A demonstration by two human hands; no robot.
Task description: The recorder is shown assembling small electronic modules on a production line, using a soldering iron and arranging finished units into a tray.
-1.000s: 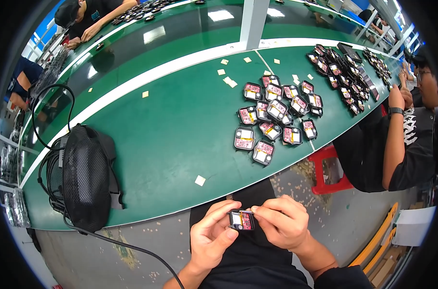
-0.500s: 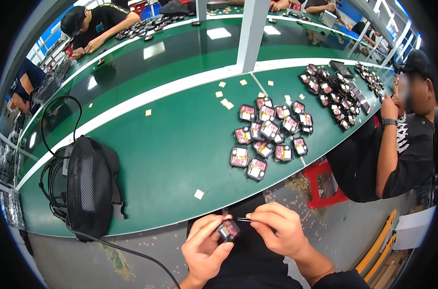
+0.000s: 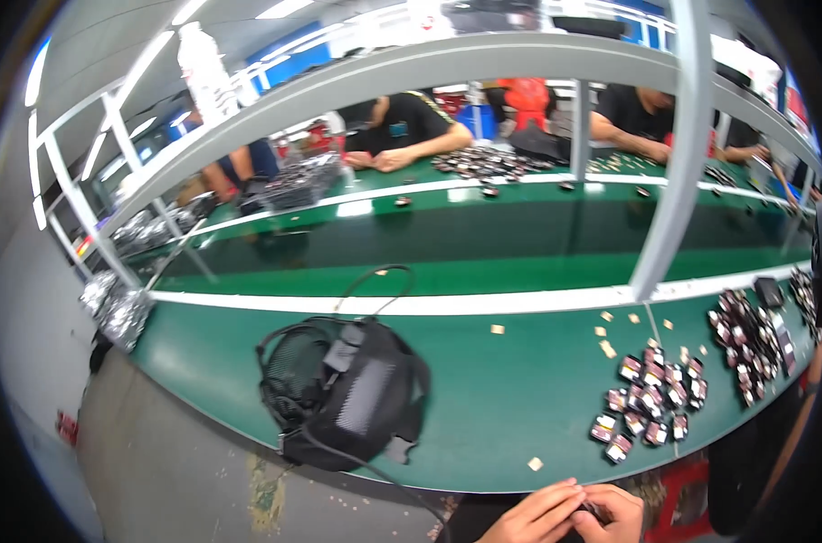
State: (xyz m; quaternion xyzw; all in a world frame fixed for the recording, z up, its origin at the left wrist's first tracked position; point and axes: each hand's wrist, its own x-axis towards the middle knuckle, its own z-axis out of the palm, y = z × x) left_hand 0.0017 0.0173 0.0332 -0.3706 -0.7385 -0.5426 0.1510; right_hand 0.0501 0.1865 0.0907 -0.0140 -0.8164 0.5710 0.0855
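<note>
Low in the head view, my left hand (image 3: 539, 515) and my right hand (image 3: 621, 509) are brought together, fingers curled toward each other. Between them shows a sliver of a small black boxy device (image 3: 593, 511), mostly covered by my fingers. My left hand is closed on it. The fingers of my right hand are bent against it; whatever else they grip is hidden, and no tweezers show. Just beyond, on the green bench, lies a cluster of similar black devices (image 3: 651, 399) with reddish labels. A small pale square piece (image 3: 535, 464) lies near the bench edge.
A black mesh bag (image 3: 375, 398) with a cable stands left of my hands. More black devices (image 3: 745, 339) are heaped at the right. A grey post (image 3: 669, 172) and beam rise behind the green bench (image 3: 483, 389). Other people (image 3: 402, 131) work at the far bench.
My view has swung left and up, so the bench things appear farther right. My hands, apart before with tweezers in the right, now meet around the device; the tweezers are out of sight.
</note>
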